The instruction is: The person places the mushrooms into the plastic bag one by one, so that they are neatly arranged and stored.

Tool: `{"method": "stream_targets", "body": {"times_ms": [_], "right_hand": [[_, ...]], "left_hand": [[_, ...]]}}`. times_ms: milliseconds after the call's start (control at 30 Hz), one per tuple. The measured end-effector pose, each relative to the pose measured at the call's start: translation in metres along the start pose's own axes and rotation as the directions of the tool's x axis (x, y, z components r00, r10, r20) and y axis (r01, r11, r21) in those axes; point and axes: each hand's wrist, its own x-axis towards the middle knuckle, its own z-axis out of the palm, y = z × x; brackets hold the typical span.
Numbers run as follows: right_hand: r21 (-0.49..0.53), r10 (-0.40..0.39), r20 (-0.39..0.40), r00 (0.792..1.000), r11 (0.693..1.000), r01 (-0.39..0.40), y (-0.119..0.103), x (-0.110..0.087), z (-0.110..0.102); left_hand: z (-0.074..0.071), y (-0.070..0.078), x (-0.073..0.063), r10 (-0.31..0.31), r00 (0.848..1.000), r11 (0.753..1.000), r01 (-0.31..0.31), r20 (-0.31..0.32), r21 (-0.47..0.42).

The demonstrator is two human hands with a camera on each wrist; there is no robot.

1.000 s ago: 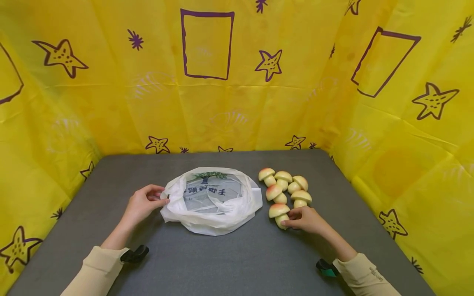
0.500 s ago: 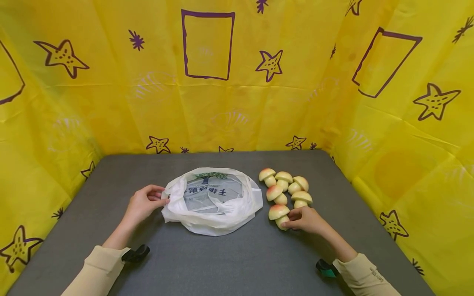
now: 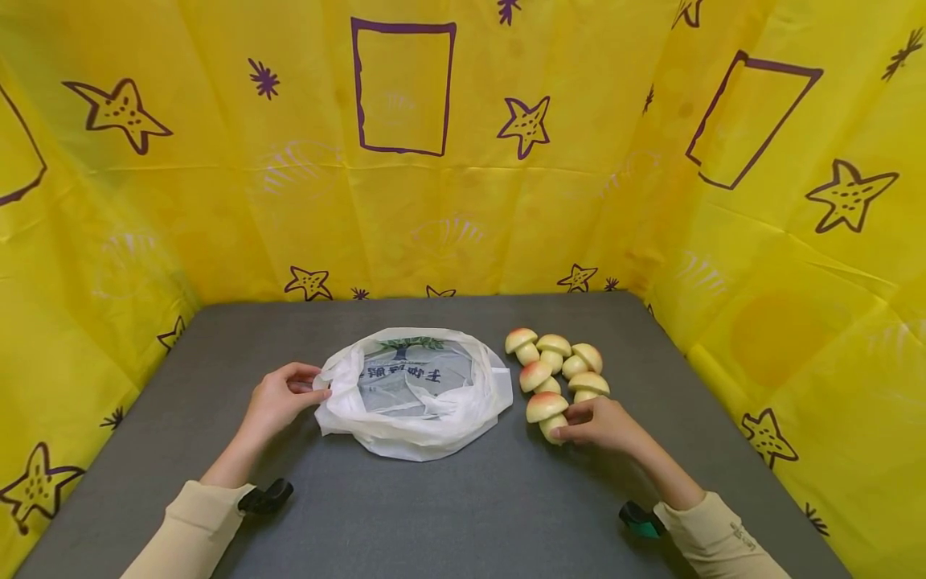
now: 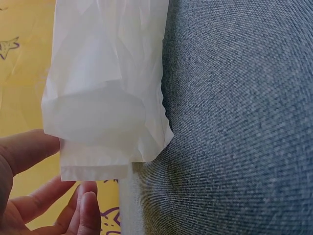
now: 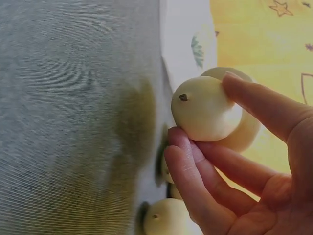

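Observation:
My right hand (image 3: 602, 424) pinches the stem of a toy mushroom (image 3: 546, 407) with a pale, red-tinged cap, at the near end of a cluster. In the right wrist view, thumb and fingertips hold the round stem end (image 5: 203, 108), with the cap partly hidden behind it. More of these mushrooms (image 3: 587, 383) lie just beyond that hand. A white plastic bag (image 3: 427, 434) lies mid-table, its mouth spread wide, with a tree print and dark lettering inside. At its left rim, my left hand (image 3: 285, 398) pinches the edge between thumb and index finger; the index fingertip is hidden behind the plastic.
The table (image 3: 434, 523) has a grey cloth top. Yellow cloth walls (image 3: 477, 217) with purple star drawings rise at the back and both sides. A black band (image 3: 266, 497) sits at the left wrist and another (image 3: 641, 519) at the right.
My right hand and the mushroom it holds have shifted slightly up and away in the head view, now overlapping the mushroom behind. The left hand and the bag have stayed put.

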Motion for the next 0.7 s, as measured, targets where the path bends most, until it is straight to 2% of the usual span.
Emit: {"method": "stream_targets", "body": {"times_ms": [200, 533, 700], "right_hand": [[-0.016, 0.020, -0.023, 1.000, 1.000, -0.020, -0.008, 0.003, -0.007], [-0.036, -0.026, -0.051, 0.998, 0.999, 0.024, -0.020, 0.015, -0.014], [-0.061, -0.046, -0.039, 0.998, 0.997, 0.043, -0.027, 0.021, -0.015]], "left_hand": [[0.000, 0.001, 0.000, -0.018, 1.000, 1.000, 0.018, 0.012, -0.011], [-0.002, 0.002, 0.000, -0.033, 0.999, 0.999, 0.033, 0.023, -0.030], [-0.001, 0.002, -0.001, -0.036, 0.999, 0.999, 0.037, 0.022, -0.034]]}}
